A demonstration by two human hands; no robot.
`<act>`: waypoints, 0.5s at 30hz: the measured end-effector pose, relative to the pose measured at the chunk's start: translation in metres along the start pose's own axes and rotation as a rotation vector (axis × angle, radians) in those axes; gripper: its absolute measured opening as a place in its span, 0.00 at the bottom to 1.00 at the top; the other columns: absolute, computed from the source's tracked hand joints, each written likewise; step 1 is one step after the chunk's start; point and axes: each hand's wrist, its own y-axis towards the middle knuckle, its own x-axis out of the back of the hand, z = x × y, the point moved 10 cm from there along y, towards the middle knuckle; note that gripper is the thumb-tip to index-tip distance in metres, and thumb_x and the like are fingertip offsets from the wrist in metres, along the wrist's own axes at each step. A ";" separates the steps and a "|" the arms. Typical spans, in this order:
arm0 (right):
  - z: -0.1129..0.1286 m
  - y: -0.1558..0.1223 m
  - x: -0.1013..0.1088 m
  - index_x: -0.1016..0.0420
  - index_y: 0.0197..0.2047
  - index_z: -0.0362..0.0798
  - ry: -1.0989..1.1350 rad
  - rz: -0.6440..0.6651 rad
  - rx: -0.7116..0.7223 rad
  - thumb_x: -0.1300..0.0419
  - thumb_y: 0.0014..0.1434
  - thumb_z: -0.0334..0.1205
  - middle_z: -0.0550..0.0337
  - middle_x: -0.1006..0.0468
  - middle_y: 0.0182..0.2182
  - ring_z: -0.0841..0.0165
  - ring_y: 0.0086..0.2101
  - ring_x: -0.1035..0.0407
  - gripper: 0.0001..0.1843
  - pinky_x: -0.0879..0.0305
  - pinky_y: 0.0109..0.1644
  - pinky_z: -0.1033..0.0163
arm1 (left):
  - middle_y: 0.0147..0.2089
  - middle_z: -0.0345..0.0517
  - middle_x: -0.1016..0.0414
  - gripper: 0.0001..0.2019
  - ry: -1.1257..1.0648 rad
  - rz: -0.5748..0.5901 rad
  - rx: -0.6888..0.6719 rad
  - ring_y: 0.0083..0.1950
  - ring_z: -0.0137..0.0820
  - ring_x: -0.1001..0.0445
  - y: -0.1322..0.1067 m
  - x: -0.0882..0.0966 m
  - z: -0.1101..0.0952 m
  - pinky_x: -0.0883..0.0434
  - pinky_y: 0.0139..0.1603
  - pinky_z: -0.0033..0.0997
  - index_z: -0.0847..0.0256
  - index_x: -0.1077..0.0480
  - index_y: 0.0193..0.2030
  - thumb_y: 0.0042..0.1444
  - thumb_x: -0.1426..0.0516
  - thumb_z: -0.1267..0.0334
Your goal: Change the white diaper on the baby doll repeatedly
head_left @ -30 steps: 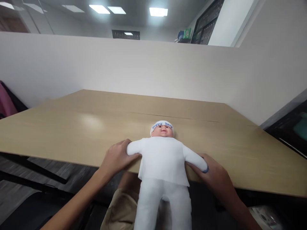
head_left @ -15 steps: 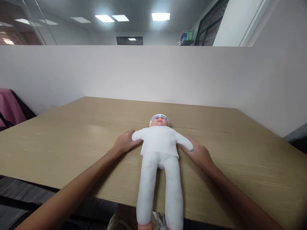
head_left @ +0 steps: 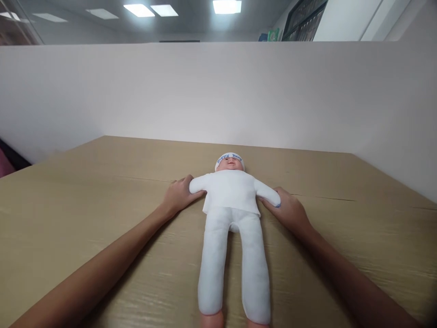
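A baby doll (head_left: 234, 193) lies on its back on the wooden table (head_left: 136, 255), its head away from me and its legs towards me. It wears a white long-sleeved top, white trousers and a white headband with blue lettering. My left hand (head_left: 179, 195) is closed round the end of the doll's arm on the left. At the other side, my right hand (head_left: 288, 209) grips the end of the opposite arm. Both doll arms are stretched out sideways. Its feet are cut off by the bottom edge of the view.
Behind the table rises a pale partition wall (head_left: 218, 91), which also runs along the right side. Something pink and black (head_left: 10, 161) shows at the far left edge. Thin seams (head_left: 336, 198) cross the tabletop.
The view has come closer to the table and its front edge has left the picture. The doll appears slightly higher and larger, with both hands still on its arms.
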 end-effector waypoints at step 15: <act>-0.009 -0.004 0.002 0.21 0.59 0.51 -0.002 -0.122 0.195 0.46 0.73 0.66 0.42 0.16 0.59 0.42 0.57 0.24 0.30 0.32 0.63 0.40 | 0.58 0.54 0.16 0.29 -0.172 -0.081 -0.183 0.59 0.52 0.21 -0.010 0.005 0.028 0.27 0.61 0.50 0.57 0.26 0.62 0.69 0.38 0.35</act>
